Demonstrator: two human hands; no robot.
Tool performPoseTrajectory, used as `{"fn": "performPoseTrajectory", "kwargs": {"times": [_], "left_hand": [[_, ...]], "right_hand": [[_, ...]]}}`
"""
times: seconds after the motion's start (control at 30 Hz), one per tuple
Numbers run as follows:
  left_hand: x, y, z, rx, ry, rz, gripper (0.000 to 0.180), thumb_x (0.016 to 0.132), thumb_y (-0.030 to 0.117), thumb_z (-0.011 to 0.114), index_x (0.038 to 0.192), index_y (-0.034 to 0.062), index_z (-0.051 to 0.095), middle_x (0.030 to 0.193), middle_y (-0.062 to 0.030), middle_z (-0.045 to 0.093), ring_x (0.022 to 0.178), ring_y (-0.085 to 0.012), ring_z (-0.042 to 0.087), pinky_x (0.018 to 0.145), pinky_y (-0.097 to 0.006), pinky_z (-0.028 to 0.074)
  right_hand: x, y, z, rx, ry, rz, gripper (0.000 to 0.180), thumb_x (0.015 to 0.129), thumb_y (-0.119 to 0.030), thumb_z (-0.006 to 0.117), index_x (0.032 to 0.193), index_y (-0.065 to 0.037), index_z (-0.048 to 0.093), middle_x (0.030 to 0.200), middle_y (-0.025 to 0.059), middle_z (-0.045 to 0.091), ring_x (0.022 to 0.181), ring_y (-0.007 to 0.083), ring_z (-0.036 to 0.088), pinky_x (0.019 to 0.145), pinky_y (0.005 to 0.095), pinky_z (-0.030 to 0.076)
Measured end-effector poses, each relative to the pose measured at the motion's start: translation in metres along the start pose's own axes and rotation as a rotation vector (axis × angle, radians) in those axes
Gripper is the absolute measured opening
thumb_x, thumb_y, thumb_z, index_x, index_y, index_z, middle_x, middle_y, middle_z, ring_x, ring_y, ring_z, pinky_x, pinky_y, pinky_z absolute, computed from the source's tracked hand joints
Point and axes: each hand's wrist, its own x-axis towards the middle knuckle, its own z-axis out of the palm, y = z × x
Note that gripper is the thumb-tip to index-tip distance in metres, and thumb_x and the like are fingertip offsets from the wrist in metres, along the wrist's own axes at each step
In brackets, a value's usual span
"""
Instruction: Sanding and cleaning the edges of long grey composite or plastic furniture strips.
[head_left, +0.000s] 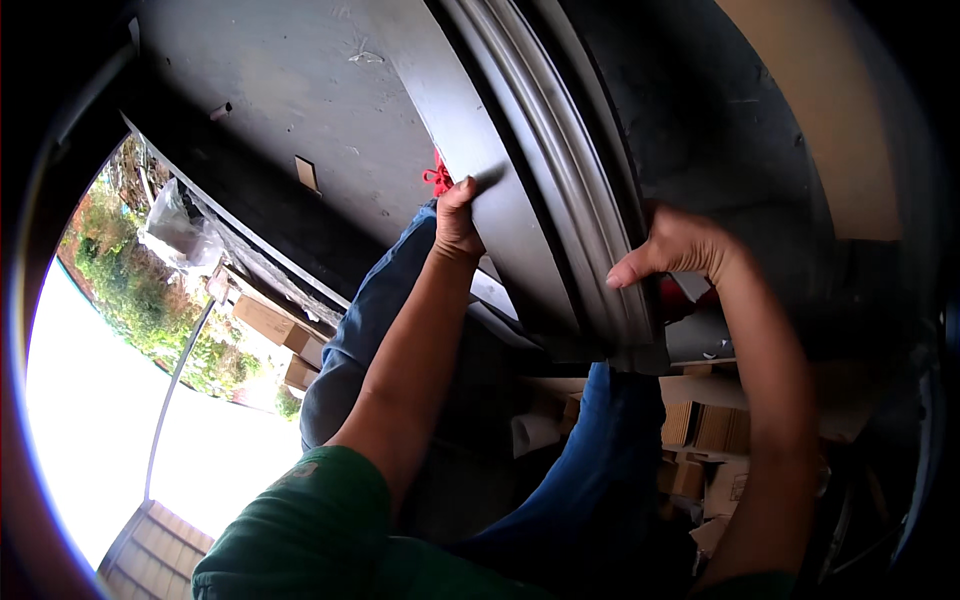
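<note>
Currently, both hands (459, 224) (684, 245) in grip on opposite edges of ridged panel (500, 175); broad grey surface (290, 90) leftward

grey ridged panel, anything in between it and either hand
Nothing visible. The left hand and right hand both have their thumbs directly on the grey ridged panel; their other fingers are mostly hidden. A small red thing shows beside the left thumb.

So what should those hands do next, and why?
Maybe slide the left hand a little down the long grey panel: it holds one side farther up than the right hand holds the other, so lining them up might balance it.
</note>
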Motion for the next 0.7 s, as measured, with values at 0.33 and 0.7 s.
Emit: {"fn": "performPoseTrajectory", "kwargs": {"times": [0.33, 0.7], "left_hand": [[-0.079, 0.065, 0.05, 0.069, 0.032, -0.16, 0.054, 0.059, 0.012, 0.069, 0.11, -0.0018, 0.058, 0.093, -0.013, 0.066, 0.083, -0.026, 0.065, 0.082, -0.036, 0.053], [-0.303, 0.119, 0.089, 0.073, 0.145, -0.214, 0.055, 0.064, 0.02, 0.069, 0.113, -0.0015, 0.056, 0.1, -0.0151, 0.065, 0.087, -0.0301, 0.064, 0.084, -0.04, 0.053]], "right_hand": [[-0.053, -0.082, 0.088, 0.47, 0.007, -0.164, 0.039, 0.058, -0.013, 0.08, 0.092, -0.001, 0.065, 0.084, 0.0062, 0.065, 0.078, 0.0162, 0.061, 0.076, 0.0291, 0.049], [-0.157, -0.167, 0.231, 0.486, -0.121, -0.198, 0.049, 0.06, -0.021, 0.079, 0.101, 0.001, 0.064, 0.09, 0.0125, 0.066, 0.084, 0.0216, 0.062, 0.077, 0.0308, 0.049]]}}
